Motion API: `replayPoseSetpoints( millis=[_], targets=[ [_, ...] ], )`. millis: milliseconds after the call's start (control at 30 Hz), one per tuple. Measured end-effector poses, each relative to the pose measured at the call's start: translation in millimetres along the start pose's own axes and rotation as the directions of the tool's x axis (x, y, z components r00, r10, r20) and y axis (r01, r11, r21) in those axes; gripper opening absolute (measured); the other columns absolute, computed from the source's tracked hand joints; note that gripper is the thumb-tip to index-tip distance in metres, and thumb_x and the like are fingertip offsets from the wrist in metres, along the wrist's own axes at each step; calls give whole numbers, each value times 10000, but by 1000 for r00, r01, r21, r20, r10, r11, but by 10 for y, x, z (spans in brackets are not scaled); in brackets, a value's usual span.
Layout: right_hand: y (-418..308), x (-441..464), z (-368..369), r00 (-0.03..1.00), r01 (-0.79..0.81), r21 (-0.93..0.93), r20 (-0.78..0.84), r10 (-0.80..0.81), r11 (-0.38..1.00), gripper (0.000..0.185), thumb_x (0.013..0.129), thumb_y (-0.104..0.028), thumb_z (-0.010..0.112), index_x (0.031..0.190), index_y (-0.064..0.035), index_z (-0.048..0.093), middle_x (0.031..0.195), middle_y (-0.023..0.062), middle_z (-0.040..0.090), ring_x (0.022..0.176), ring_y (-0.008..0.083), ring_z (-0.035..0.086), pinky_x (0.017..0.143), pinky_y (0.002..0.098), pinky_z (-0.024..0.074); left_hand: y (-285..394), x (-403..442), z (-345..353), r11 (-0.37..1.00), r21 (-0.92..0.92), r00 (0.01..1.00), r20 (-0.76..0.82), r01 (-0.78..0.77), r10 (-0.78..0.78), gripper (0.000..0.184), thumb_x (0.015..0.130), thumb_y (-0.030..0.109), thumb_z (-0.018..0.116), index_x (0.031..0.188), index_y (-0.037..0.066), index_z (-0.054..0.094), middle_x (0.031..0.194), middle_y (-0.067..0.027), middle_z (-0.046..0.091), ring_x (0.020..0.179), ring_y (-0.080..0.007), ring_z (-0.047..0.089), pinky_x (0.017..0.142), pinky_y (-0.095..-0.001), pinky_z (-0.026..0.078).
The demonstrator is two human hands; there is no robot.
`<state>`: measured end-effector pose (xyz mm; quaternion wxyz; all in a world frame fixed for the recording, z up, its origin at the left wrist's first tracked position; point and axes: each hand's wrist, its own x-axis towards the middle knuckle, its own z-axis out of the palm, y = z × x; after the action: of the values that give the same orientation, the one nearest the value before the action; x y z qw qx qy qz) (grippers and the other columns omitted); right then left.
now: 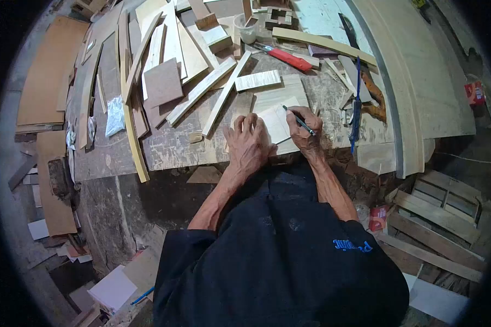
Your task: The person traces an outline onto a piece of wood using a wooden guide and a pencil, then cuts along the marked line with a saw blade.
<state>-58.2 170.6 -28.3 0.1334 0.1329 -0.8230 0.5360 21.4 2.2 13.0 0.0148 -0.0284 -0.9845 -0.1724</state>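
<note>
My right hand [306, 131] is closed around a dark pencil [306, 126], whose tip is at the edge of a small pale wood piece [275, 124]. That piece lies on a larger light wooden board [294, 90] near the front of the workbench. Beside it, my left hand [249, 143] rests palm down with its fingers apart, the thumb side against the small piece. Just beyond the hands is a short pale block [258, 80]. Left of them lies a narrow wooden strip [226, 94].
The worn workbench [185, 150] carries many wood strips, a red-handled cutter [289, 57], a plastic cup [246, 30] and a plastic packet [115, 116]. To the right lie a blue tool [357, 106], a handsaw [373, 92] and a long grey-edged panel [390, 82]. Wood scraps litter the floor.
</note>
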Motion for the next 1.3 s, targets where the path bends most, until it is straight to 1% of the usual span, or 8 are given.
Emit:
replayPoseSetpoints(
  millis=[100,400,467,567,767,867,1100,1300],
  targets=[
    [-7,2,0,1000,6,-1,3,-6,1000,114,842,-80,676,932,-11,675,827,139,670,729,275,671,639,359,522,-56,-19,87,999,2,997,-69,-35,35,765,707,441,791,1320,68,527,1382,-118,453,1287,-347,383,1012,-614,261],
    [3,5,19,996,55,-44,-74,-58,998,100,826,-52,669,916,-10,658,795,148,646,697,283,660,614,369,518,-69,-15,98,999,9,997,-59,-39,40,752,720,445,782,1324,77,525,1383,-120,454,1292,-359,379,1008,-624,261],
    [-20,-5,6,997,17,-42,-70,-20,999,90,825,-50,666,903,-8,650,784,147,640,689,285,657,607,371,515,-70,-16,107,998,17,992,-109,-62,63,762,679,418,802,1286,42,535,1355,-125,461,1270,-344,391,995,-607,272],
    [35,0,31,989,84,-91,-116,-94,992,84,827,-49,663,898,-6,647,774,144,634,681,281,654,603,373,512,-72,-23,121,997,25,988,-136,-70,73,761,659,401,811,1263,26,541,1339,-129,464,1259,-337,397,987,-602,277],
    [17,-23,11,989,39,-80,-136,-50,996,101,847,-81,662,926,-18,653,783,142,645,681,272,656,609,371,515,-54,-9,65,1000,14,999,-31,-28,28,742,733,469,769,1312,70,533,1381,-122,451,1305,-371,371,1007,-636,260],
    [23,-39,-5,979,-125,-40,-167,117,991,129,866,-120,664,956,-28,660,803,139,656,688,253,659,620,354,518,-67,-3,83,999,29,998,-41,-40,41,737,729,468,770,1303,70,535,1368,-121,456,1298,-362,378,1001,-628,269],
    [73,-47,-42,966,-143,21,-216,144,990,146,877,-135,663,973,-25,664,835,123,677,708,203,663,648,336,523,-36,45,71,997,62,999,-23,-36,37,730,708,443,787,1293,99,519,1333,-119,465,1249,-342,410,956,-585,305],
    [82,-44,-51,964,-155,11,-216,154,988,175,872,-157,675,984,-23,661,836,117,672,709,216,658,669,340,527,50,19,28,997,68,999,-26,-37,39,816,673,525,795,1293,76,512,1269,-149,488,1209,-333,435,940,-584,302]
  ],
)
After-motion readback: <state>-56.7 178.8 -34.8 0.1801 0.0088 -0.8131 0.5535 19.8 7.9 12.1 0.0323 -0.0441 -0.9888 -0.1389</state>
